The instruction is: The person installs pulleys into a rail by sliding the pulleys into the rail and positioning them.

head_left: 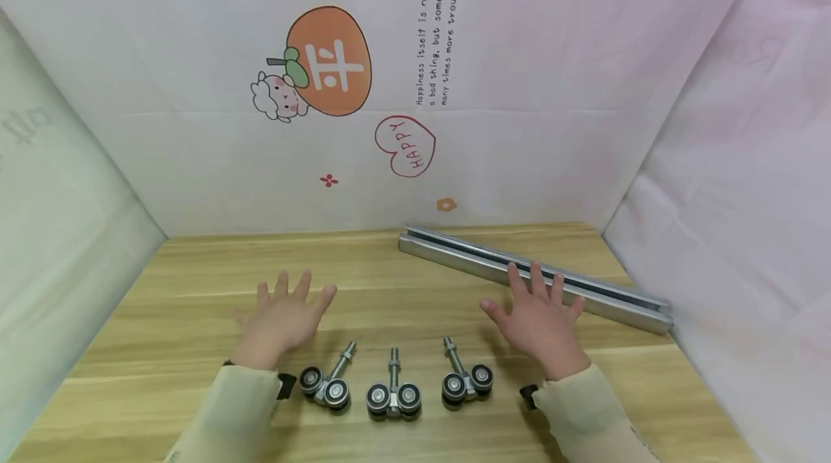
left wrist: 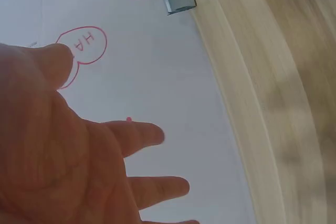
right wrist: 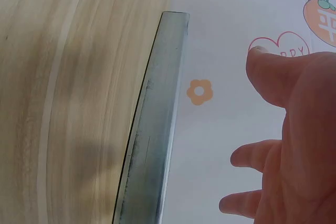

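My left hand (head_left: 278, 327) is held above the wooden table with its fingers spread, and nothing is in it. On the other side, my right hand (head_left: 540, 322) is likewise spread and holds nothing; its fingertips overlap the slotted metal rail (head_left: 467, 258) in the head view. The right wrist view shows a gap between that hand and the rail (right wrist: 152, 114). Between the wrists lie several-wheeled roller trolleys with threaded bolts: a left one (head_left: 324, 385), a middle one (head_left: 394, 397) and a right one (head_left: 467, 385). Their bolts point away from me.
The wooden tabletop (head_left: 214, 268) meets a printed white cloth (head_left: 519, 124) at the back. More white cloth hangs on the left side (head_left: 58, 182) and the right side (head_left: 733, 218). The rail lies slanted, its right end near the right cloth.
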Tool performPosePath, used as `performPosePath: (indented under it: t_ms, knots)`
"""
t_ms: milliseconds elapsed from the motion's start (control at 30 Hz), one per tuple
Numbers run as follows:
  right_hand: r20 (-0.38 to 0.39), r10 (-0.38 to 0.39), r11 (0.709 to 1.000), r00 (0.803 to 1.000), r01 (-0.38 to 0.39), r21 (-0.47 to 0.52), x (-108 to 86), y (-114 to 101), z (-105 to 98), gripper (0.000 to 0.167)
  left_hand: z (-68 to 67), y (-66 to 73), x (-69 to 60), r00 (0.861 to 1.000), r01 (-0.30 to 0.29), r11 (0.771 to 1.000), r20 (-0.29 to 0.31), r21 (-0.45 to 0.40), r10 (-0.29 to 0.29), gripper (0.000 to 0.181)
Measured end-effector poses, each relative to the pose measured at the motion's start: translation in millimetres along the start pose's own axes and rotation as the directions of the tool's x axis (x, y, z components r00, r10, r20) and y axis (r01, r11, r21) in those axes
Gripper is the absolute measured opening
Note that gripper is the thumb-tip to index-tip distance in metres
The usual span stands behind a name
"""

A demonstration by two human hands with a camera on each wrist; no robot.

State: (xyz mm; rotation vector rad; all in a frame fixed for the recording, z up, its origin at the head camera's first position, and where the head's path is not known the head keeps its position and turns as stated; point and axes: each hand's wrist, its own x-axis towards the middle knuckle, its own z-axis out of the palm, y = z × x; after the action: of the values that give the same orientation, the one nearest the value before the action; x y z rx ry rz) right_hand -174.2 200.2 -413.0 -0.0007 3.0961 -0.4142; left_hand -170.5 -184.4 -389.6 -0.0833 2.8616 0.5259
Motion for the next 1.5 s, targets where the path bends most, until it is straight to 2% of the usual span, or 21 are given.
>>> performPosePath:
  t_ms: [133, 300, 433, 600, 767, 967, 1200, 1267, 1367, 1500]
  knots:
    - [0.002, 0.006, 1.0, 1.0, -0.006, 0.008, 0.9, 1.8, -3.5, 0.106, -4.7, 3.1, 10.0, 1.0, -0.026, 0.999, 0.016, -0.02, 0.026, 0.101]
    - [-0.011, 0.008, 1.0, 1.0, -0.007, 0.02, 2.2, 5.1, -7.0, 0.105, -8.1, 7.1, 23.0, 0.996, -0.086, 0.996, -0.003, -0.007, 0.086, 0.098]
    - [-0.065, -0.007, 0.999, 0.998, 0.01, 0.039, 5.0, 8.7, -8.5, 0.102, -8.7, 10.6, 35.7, 0.988, -0.152, 0.988, -0.038, -0.006, 0.152, 0.095]
    - [-0.145, -0.008, 0.996, 0.989, 0.02, 0.082, 7.3, 15.8, -11.1, 0.094, -7.6, 14.4, 53.8, 0.975, -0.222, 0.972, -0.047, -0.08, 0.219, 0.092]
    - [-0.207, -0.014, 0.989, 0.978, 0.045, 0.144, 7.9, 27.0, -13.9, 0.088, -6.3, 15.7, 72.8, 0.97, -0.241, 0.959, -0.067, -0.149, 0.233, 0.087]
    - [-0.301, 0.0, 0.985, 0.954, 0.052, 0.165, 9.9, 49.1, -17.6, 0.08, -6.8, 22.6, 89.9, 0.959, -0.279, 0.938, -0.112, -0.204, 0.261, 0.079]
    - [-0.331, 0.054, 0.985, 0.942, 0.005, 0.175, 8.7, 77.8, -23.5, 0.078, -8.4, 33.0, 106.5, 0.932, -0.343, 0.922, -0.186, -0.177, 0.311, 0.066]
    - [-0.329, 0.072, 0.984, 0.942, -0.013, 0.179, 9.3, 87.2, -24.7, 0.079, -8.3, 36.2, 111.3, 0.93, -0.343, 0.922, -0.2, -0.178, 0.307, 0.061]
    - [-0.313, 0.11, 0.982, 0.943, -0.056, 0.178, 10.1, 100.3, -26.4, 0.082, -8.4, 42.4, 117.4, 0.937, -0.333, 0.926, -0.174, -0.176, 0.303, 0.06]
    - [-0.264, 0.175, 0.977, 0.948, -0.134, 0.169, 10.3, 115.1, -26.7, 0.09, -5.7, 50.6, 125.4, 0.941, -0.337, 0.93, -0.081, -0.148, 0.329, 0.065]
